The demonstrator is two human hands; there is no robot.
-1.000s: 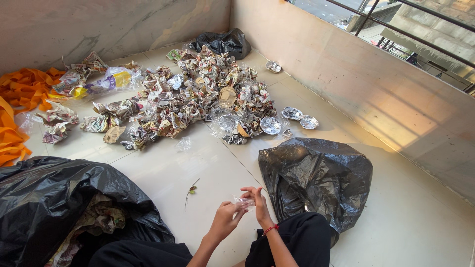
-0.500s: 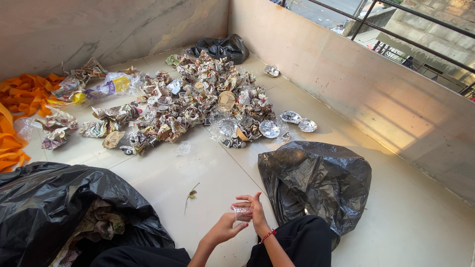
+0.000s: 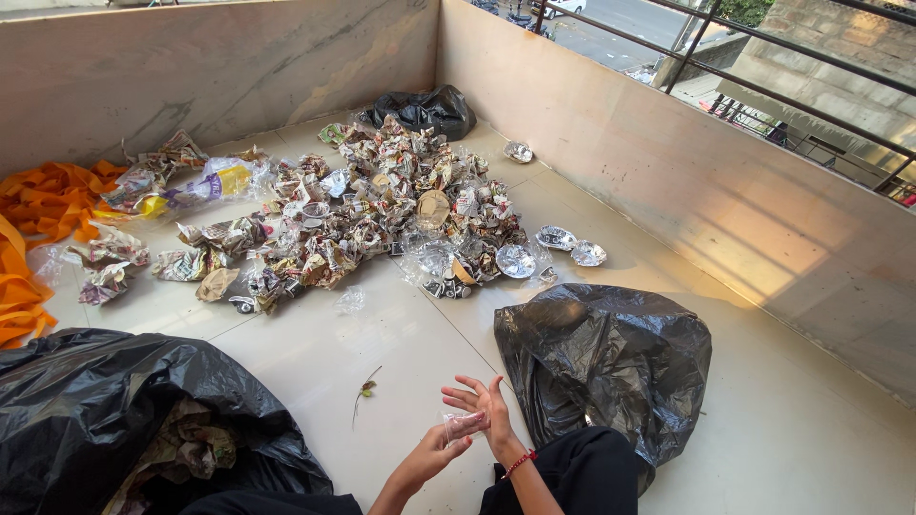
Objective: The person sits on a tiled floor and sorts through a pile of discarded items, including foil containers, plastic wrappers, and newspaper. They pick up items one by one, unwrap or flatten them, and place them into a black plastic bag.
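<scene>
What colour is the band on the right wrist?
Red; the wrist band shows best in the head view.
</scene>
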